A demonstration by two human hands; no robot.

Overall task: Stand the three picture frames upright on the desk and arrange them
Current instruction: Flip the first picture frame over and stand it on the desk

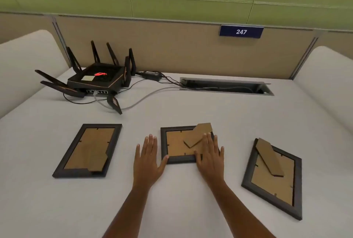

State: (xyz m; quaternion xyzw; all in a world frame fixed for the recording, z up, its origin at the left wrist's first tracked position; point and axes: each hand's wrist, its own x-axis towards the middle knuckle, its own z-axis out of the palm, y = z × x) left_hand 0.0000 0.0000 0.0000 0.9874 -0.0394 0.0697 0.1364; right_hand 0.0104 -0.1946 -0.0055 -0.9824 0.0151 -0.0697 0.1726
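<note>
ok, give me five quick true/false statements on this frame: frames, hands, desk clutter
1. All three picture frames lie face down on the desk. True.
2. The right hand rests on the middle frame. True.
3. The left hand grips the left frame. False: it lies flat on the desk, thumb at the middle frame's edge.
4. The right frame has its stand folded fully flat. False: the stand is swung out, past the frame's top corner.
5. The router sits at the front right. False: it is at the back left.
</note>
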